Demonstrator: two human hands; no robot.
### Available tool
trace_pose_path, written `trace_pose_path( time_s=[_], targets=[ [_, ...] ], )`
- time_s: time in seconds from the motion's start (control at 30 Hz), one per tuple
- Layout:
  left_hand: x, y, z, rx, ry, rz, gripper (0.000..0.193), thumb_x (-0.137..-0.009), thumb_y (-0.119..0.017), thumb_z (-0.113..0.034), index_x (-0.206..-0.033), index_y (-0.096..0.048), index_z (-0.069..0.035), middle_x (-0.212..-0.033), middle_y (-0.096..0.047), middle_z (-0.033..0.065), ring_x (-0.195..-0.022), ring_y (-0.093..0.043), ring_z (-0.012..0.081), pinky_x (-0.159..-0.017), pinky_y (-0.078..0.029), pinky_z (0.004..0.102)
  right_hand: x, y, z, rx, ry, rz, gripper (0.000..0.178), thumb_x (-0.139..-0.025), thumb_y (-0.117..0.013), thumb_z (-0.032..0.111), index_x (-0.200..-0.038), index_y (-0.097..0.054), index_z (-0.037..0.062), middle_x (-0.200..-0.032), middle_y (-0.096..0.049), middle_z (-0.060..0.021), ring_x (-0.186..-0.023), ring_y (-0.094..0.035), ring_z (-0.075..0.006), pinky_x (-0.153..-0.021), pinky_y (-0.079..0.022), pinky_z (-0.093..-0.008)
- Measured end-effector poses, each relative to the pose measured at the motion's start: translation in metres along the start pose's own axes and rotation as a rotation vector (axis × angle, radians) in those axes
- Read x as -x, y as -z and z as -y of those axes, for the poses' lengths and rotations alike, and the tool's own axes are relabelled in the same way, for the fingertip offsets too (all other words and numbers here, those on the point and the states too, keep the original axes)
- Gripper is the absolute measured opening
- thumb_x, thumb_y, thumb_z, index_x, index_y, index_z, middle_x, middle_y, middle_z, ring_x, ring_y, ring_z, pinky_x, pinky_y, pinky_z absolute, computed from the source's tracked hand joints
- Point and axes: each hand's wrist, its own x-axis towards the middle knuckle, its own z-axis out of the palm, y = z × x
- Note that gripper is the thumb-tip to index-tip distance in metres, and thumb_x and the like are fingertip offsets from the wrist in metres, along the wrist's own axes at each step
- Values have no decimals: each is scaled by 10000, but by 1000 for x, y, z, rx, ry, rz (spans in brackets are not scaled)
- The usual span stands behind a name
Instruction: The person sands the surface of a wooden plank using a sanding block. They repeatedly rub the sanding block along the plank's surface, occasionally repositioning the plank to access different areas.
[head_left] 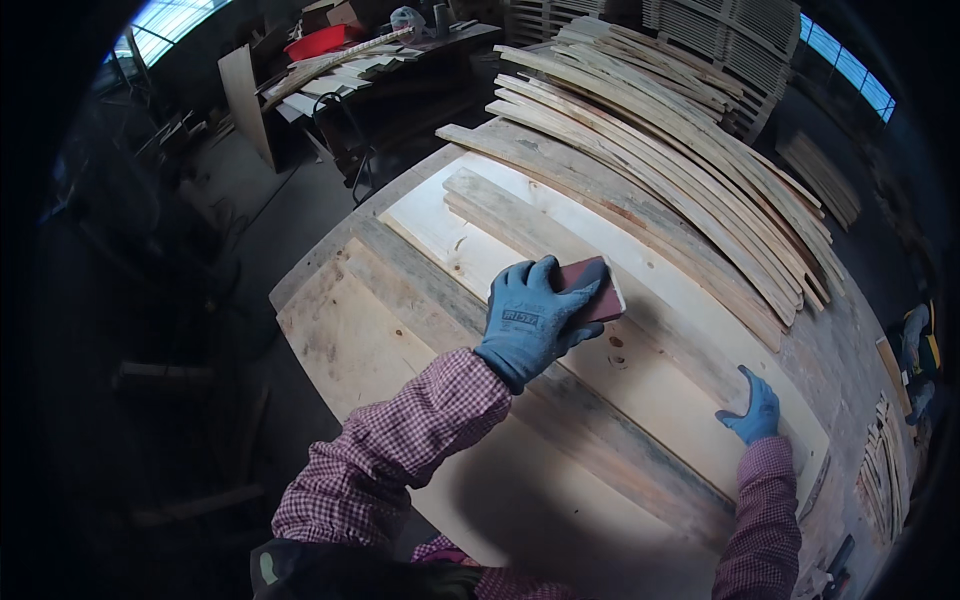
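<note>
My left hand [530, 315], in a blue work glove, is closed round a reddish-brown sanding block [585, 285] with a pale edge. The block is over the middle of a narrow wooden board [520, 222], which lies lengthwise on a wider pale panel [640, 375]. At the board's right end is my right hand [757, 410], gloved alike. Its thumb and forefinger straddle that end, one at each long edge; the other fingers are mostly hidden. Part of the board is covered by my left hand and the block.
Many long wooden strips [650, 165] are stacked along the table's far side. Another long plank [560, 400] lies nearer me on a light panel [360, 335]. A side table at the back left carries a red basin [318, 41]. Thin sticks [882, 470] lie at the right edge.
</note>
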Motion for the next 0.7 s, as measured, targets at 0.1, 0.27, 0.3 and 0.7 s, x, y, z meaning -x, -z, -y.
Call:
trace_pose_path(
  time_s=[0.1,0.27,0.3,0.7],
  targets=[
    [-41,-46,-26,60,-62,89,628,-804,-749,-521,-1378,-535,-379,-1193,-559,159,-1095,-541,366,-973,-420,514,-3,-8,7,-5,30,-5,1000,-553,-954,304,-1426,-497,134,-1254,-611,-159,-1184,-569,-366,-1049,-445,-469],
    [-58,-75,47,-120,52,110,575,-831,-713,-564,-1348,-585,-346,-1071,-609,157,-982,-589,354,-845,-473,484,4,-8,-8,-12,11,-21,1013,-519,-958,287,-1415,-513,129,-1229,-617,-157,-1154,-579,-365,-1027,-455,-475],
    [-56,-73,79,-169,103,63,585,-834,-700,-588,-1356,-584,-350,-1033,-621,155,-929,-605,350,-817,-490,472,6,-8,-8,-24,11,-23,1016,-513,-959,284,-1414,-515,127,-1225,-618,-157,-1149,-580,-365,-1022,-456,-476],
    [-89,-39,185,-419,429,220,563,-899,-623,-599,-1391,-522,-344,-1099,-629,196,-1007,-608,399,-813,-518,510,-2,-13,-1,-68,117,-89,1003,-488,-956,279,-1386,-546,103,-1206,-634,-154,-1120,-596,-368,-998,-473,-477]
  ],
)
